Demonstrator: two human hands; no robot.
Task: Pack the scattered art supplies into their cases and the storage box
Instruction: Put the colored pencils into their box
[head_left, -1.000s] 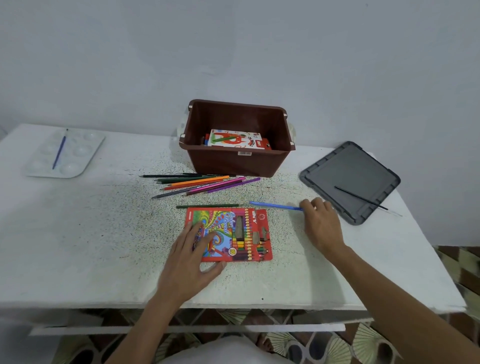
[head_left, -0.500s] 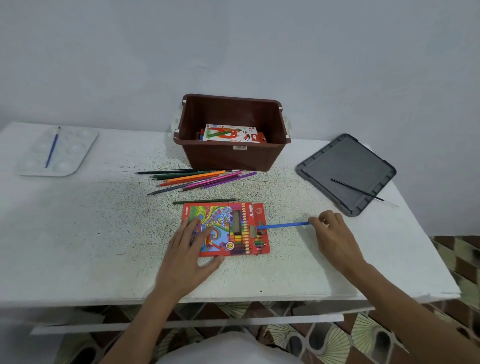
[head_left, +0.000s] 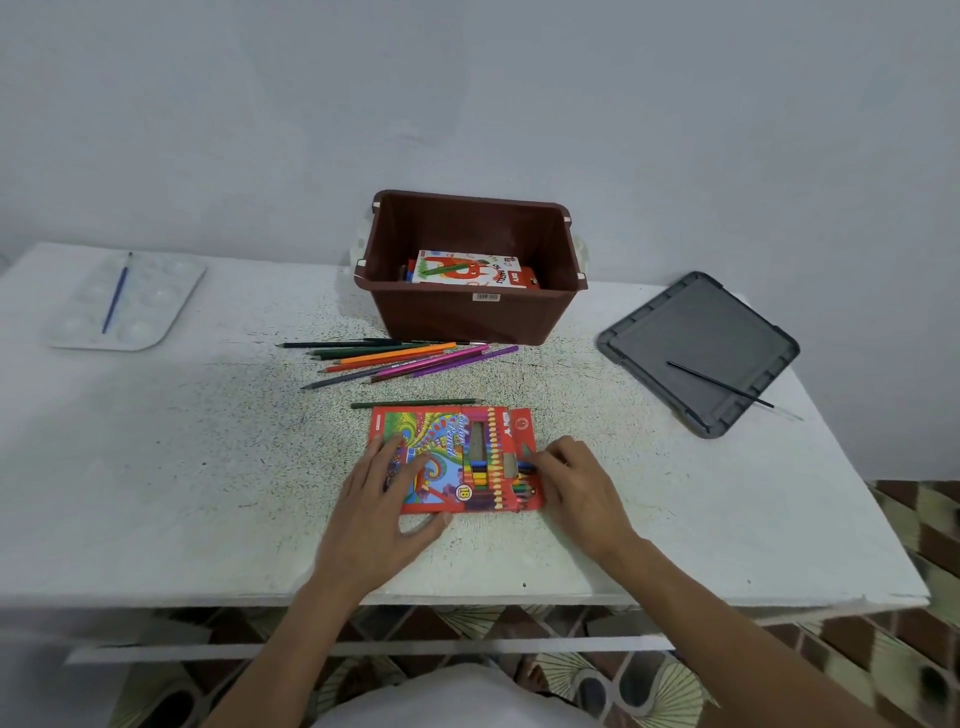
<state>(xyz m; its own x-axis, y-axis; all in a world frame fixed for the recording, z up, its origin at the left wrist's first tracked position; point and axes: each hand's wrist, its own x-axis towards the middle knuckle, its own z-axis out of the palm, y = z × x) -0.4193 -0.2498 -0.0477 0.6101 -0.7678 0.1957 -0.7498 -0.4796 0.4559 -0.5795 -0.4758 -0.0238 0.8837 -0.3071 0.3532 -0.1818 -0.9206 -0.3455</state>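
Note:
A red colour-pencil case (head_left: 452, 441) lies flat near the table's front edge. My left hand (head_left: 384, 499) rests flat on its left half, fingers straight. At the case's right end, my right hand (head_left: 576, 483) pinches the tail of a blue pencil (head_left: 525, 464), which is almost wholly inside the case. A dark green pencil (head_left: 415, 404) lies just beyond the case. Several loose coloured pencils (head_left: 405, 358) are fanned out in front of the brown storage box (head_left: 467, 317). A pastel box (head_left: 467, 267) sits inside the storage box.
The grey box lid (head_left: 696, 343) lies at the right with a thin black brush (head_left: 719, 384) across it. At the far left, a white paint palette (head_left: 156, 306) has a blue brush (head_left: 115, 293) on it. The table edge runs just below my wrists.
My right hand brought the blue pencil from beside the lid to the case's right end and slid it in. The left hand stayed on the case.

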